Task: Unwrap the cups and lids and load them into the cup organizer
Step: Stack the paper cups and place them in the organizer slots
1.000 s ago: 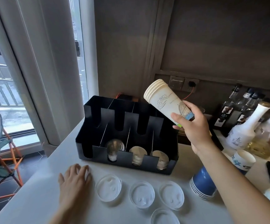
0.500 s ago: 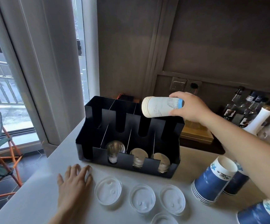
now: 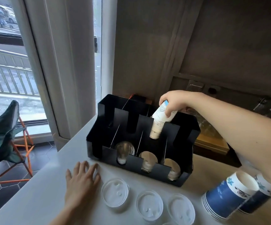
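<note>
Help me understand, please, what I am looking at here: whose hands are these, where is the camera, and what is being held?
There is no machine: a person works with bare hands, and the single camera sits on their head, looking forward and down. The right hand has a closed grip on a stack of white paper cups, tilted rim-down into a rear slot of the black cup organizer. The front slots already hold stacks seen end-on. The left hand lies flat and empty on the white counter. In front lie clear plastic lids, and at the right a stack of blue paper cups on its side.
</note>
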Motion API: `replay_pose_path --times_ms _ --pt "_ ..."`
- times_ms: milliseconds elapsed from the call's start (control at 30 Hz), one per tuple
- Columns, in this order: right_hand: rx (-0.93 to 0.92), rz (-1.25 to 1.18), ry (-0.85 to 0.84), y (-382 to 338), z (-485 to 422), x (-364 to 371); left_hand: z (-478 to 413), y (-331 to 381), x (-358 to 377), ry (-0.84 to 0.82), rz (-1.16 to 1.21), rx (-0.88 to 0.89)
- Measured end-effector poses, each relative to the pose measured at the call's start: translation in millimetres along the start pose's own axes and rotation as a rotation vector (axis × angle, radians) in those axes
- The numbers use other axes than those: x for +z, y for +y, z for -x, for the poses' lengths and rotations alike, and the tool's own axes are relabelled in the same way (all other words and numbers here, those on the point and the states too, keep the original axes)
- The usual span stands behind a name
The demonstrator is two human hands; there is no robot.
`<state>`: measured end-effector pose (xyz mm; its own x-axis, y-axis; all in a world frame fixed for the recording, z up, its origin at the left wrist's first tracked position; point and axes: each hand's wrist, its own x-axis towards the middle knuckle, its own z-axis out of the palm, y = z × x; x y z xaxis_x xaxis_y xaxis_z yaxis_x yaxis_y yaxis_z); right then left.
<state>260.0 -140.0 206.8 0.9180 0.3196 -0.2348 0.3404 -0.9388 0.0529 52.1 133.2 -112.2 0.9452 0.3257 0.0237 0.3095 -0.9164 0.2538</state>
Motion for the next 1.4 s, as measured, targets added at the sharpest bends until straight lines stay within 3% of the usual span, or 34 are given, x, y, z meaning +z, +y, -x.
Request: replay_pose_path --times_ms 133,267,500,733,900,1033,1400 --pt "0.011 0.005 -0.079 -1 -16 12 -1 0 3 0.0 0.01 -0.004" --pt "0.01 -0.069 -0.046 3 -23 22 -2 0 4 0.021 0.017 -0.004" --pt "-0.019 -0.196 0.259 20 -8 42 -3 0 5 0.051 0.011 0.011" --pt "-0.018 -0.353 0.424 14 37 67 -2 -4 4 0.05 0.053 0.034" --pt "-0.024 -0.575 0.494 2 83 94 7 -4 -4 0.103 0.233 0.064" --pt "-0.019 -0.713 0.55 -7 126 130 27 10 -20 0.086 0.512 0.076" --pt "0.203 -1.011 0.578 -4 231 254 77 73 -55 -0.078 0.588 0.39"
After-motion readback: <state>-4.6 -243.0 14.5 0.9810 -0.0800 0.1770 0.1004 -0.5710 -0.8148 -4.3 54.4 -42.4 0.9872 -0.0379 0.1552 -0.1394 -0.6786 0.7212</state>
